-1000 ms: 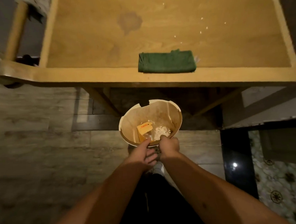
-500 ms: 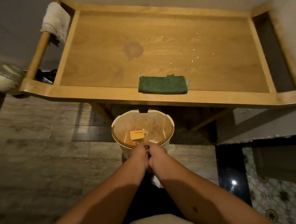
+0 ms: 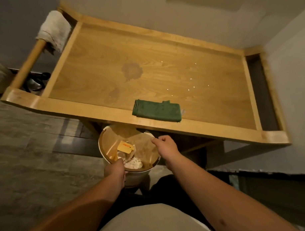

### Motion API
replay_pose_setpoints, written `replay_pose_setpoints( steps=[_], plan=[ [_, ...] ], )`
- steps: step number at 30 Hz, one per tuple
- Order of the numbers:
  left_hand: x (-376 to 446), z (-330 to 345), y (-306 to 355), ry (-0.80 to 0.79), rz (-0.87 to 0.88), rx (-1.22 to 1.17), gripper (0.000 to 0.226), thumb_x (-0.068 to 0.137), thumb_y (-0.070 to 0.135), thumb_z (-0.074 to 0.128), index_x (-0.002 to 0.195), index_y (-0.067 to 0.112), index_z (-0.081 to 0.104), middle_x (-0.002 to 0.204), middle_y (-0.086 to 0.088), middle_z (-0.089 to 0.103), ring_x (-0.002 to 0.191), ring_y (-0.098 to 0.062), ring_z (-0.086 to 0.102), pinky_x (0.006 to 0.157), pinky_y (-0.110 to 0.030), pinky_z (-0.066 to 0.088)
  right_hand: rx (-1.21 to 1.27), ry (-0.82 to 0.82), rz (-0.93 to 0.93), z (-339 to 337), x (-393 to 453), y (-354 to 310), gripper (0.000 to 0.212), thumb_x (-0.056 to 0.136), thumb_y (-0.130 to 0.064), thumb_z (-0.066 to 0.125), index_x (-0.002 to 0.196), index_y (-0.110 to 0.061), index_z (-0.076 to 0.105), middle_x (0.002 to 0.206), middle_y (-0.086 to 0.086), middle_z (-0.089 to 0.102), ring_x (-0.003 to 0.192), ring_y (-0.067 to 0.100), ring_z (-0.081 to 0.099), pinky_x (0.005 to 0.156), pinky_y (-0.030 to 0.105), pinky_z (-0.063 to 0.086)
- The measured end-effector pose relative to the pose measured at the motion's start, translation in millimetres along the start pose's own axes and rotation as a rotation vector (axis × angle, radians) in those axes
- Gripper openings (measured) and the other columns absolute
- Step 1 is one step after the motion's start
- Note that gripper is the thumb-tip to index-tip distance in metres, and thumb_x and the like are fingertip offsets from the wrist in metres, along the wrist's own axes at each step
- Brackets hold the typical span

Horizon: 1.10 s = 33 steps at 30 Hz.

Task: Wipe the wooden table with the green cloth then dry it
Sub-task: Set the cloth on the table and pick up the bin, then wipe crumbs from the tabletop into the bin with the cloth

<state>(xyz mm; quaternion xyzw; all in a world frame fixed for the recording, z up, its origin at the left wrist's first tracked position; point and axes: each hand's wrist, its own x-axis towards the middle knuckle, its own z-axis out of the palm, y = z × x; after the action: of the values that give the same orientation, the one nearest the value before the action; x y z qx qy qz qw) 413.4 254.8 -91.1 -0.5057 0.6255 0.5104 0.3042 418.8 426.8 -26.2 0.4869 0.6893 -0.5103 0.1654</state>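
With a stain (image 3: pixel 131 72) and crumbs (image 3: pixel 190 79) left on the wooden table (image 3: pixel 101 53), wiping is judged unfinished: the green cloth (image 3: pixel 156 111) lies unheld at the near edge, the bin (image 3: pixel 108 148) rim is gripped by the left hand (image 3: pixel 115 170), and the right hand (image 3: pixel 166 146) hangs loosely curled, empty.

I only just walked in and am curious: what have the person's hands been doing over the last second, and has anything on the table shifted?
The right hand has left the bin's near rim, where both hands were together, and moved to the far rim, fingers loose. The left hand stays gripping the near rim of the bin. The green cloth, the stain and the crumbs lie unchanged on the table.
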Motion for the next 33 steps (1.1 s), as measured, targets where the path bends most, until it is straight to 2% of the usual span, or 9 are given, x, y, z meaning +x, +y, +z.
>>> replay_pose_setpoints(
  steps=[2,6,12,17,20,24,25,28,33],
  plan=[
    [1,6,-2,0.076,0.032,0.019,0.035,0.085,0.027,0.062,0.115,0.008,0.067,0.1,-0.016,0.072,0.087,-0.037,0.069,0.079,-0.043,0.06,-0.28,-0.03,-0.301,-14,20,-17,0.042,0.084,-0.044,0.066,0.119,-0.022,0.058,0.116,-0.001,0.057,0.102,0.017,0.055,0.082,0.03,0.046],
    [-2,30,-2,0.21,0.135,0.071,0.035,0.083,0.022,0.063,0.115,0.008,0.067,0.106,-0.021,0.07,0.094,-0.042,0.067,0.085,-0.052,0.059,-0.762,-0.117,-0.833,-37,72,-52,0.049,0.089,-0.04,0.063,0.132,-0.019,0.052,0.13,0.004,0.053,0.119,0.022,0.05,0.094,0.034,0.044],
    [-17,67,-17,0.244,0.125,-0.011,0.032,0.08,0.017,0.068,0.11,0.007,0.064,0.107,-0.022,0.069,0.098,-0.041,0.066,0.091,-0.052,0.056,-1.228,-0.263,-1.18,-54,131,-87,0.069,0.087,-0.049,0.059,0.145,-0.024,0.032,0.153,0.008,0.031,0.138,0.032,0.026,0.107,0.049,0.039],
    [-42,86,-37,0.318,0.106,-0.15,0.036,0.082,0.025,0.069,0.114,0.008,0.062,0.109,-0.025,0.068,0.102,-0.045,0.066,0.09,-0.057,0.056,-1.425,-0.359,-1.323,-54,150,-83,0.071,0.095,-0.052,0.046,0.153,-0.029,0.013,0.163,0.007,0.009,0.148,0.035,0.009,0.115,0.052,0.025],
    [-58,98,-45,0.339,0.062,-0.274,0.031,0.082,0.014,0.067,0.111,0.005,0.061,0.105,-0.028,0.068,0.095,-0.045,0.068,0.076,-0.049,0.058,-1.449,-0.383,-1.337,-52,155,-85,0.06,0.102,-0.033,0.039,0.154,-0.028,0.01,0.164,0.007,0.007,0.149,0.034,0.01,0.114,0.049,0.027],
    [-71,112,-50,0.311,0.075,-0.392,0.033,0.078,0.0,0.061,0.111,0.005,0.059,0.096,-0.026,0.067,0.072,-0.036,0.066,0.056,-0.037,0.053,-1.541,-0.361,-1.353,-54,155,-89,0.068,0.098,-0.005,0.04,0.154,-0.025,0.007,0.163,0.01,0.007,0.148,0.037,0.012,0.104,0.05,0.04],
    [-73,115,-50,0.301,0.079,-0.413,0.034,0.075,0.001,0.062,0.109,0.005,0.059,0.095,-0.025,0.067,0.071,-0.035,0.066,0.056,-0.039,0.056,-1.554,-0.348,-1.359,-54,152,-89,0.069,0.098,-0.003,0.042,0.154,-0.024,0.007,0.163,0.011,0.008,0.147,0.039,0.013,0.102,0.051,0.043],
    [-77,124,-53,0.269,0.101,-0.422,0.047,0.058,0.014,0.059,0.105,0.009,0.06,0.105,-0.026,0.067,0.096,-0.042,0.068,0.086,-0.058,0.058,-1.592,-0.328,-1.356,-51,146,-90,0.075,0.096,-0.001,0.045,0.154,-0.024,0.004,0.163,0.01,0.011,0.146,0.04,0.017,0.095,0.051,0.048],
    [-82,134,-66,0.295,0.112,-0.339,0.041,0.062,0.023,0.066,0.101,0.009,0.063,0.1,-0.018,0.069,0.094,-0.038,0.068,0.087,-0.052,0.058,-1.562,-0.335,-1.368,-63,143,-90,0.067,0.095,-0.001,0.045,0.152,-0.023,0.018,0.157,0.006,0.03,0.136,0.036,0.039,0.084,0.047,0.053]
  ],
)
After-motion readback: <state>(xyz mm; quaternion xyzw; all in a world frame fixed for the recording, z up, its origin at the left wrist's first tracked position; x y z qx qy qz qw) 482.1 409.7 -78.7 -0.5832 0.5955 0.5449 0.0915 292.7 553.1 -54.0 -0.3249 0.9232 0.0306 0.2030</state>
